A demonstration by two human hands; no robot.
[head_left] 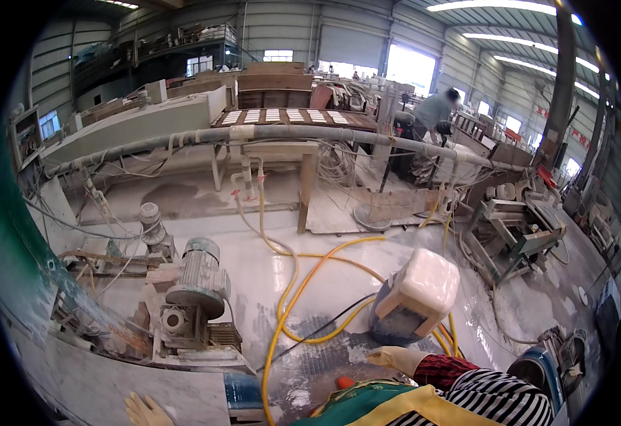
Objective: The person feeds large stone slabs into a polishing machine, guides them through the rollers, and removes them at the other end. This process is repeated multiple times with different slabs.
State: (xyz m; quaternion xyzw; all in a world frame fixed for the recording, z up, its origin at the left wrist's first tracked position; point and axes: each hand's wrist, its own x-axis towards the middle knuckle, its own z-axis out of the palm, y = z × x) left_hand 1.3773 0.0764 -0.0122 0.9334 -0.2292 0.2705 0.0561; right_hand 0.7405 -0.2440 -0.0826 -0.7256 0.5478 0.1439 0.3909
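Note:
My left hand, in a cream glove, is at the lower edge with its fingers spread, over or on a pale stone-like slab; whether it touches the slab I cannot tell. My right hand, in a similar glove below a red-and-black cuff, reaches leftward with fingers stretched out and nothing visible in them. Just beyond it stands a squarish stool-like thing with a white top and dark blue lower part. A yellow hose winds over the wet floor between my hands. Part of the left hand is cut off by the picture's edge.
A dusty electric motor stands front left, near a green machine panel. Beyond the wet floor runs a long grey pipe. Another person bends over work at the far right. A metal frame stands right.

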